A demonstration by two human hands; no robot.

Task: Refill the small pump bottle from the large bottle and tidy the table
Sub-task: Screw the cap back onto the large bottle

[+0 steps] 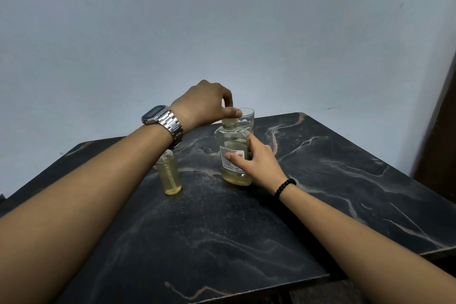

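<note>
The large clear bottle point(233, 145) with pale yellow liquid and a white label stands upright on the dark marble table point(333, 180). My right hand point(256, 163) wraps around its body from the right. My left hand point(207, 103), wearing a metal watch, reaches over from the left and pinches the bottle's cap point(230, 121) with fingers and thumb. The small bottle point(169, 175), also holding yellowish liquid, stands to the left below my left wrist, which hides its top.
An empty clear drinking glass point(246, 118) stands right behind the large bottle near the table's far edge. A plain pale wall rises behind the table. A dark brown door frame point(441, 116) runs down the right side.
</note>
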